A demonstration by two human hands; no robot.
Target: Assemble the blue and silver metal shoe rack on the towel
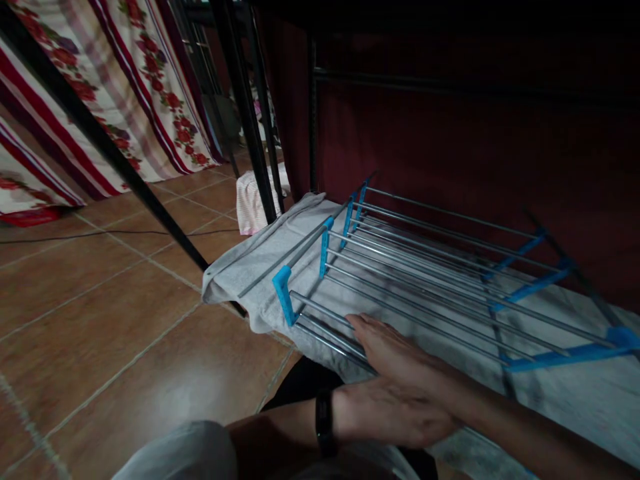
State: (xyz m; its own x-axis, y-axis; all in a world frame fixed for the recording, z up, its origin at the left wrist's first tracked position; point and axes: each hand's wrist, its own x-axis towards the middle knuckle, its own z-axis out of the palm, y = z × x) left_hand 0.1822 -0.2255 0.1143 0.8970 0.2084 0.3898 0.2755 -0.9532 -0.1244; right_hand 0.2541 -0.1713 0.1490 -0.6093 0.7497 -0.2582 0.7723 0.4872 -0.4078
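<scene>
Right hand (390, 350) lies flat, fingers (363, 325) open, on the rack's (425, 273) near rods, gripping nothing. Rods run 10 to 4 o'clock. Left hand (395, 413) lies open at 6 o'clock, on the towel (260, 260).

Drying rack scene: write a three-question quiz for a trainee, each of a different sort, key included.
1. True or false: the grey towel hangs over the drying rack.
2. Multiple choice: the rack's joints are A) red B) blue C) black.
3. Fill in: the right hand rests on the rack's metal ____.

Key: 1 false, it lies under the rack; 2 B; 3 rods. The left hand, with a black band at its wrist, lies below the right.
</scene>
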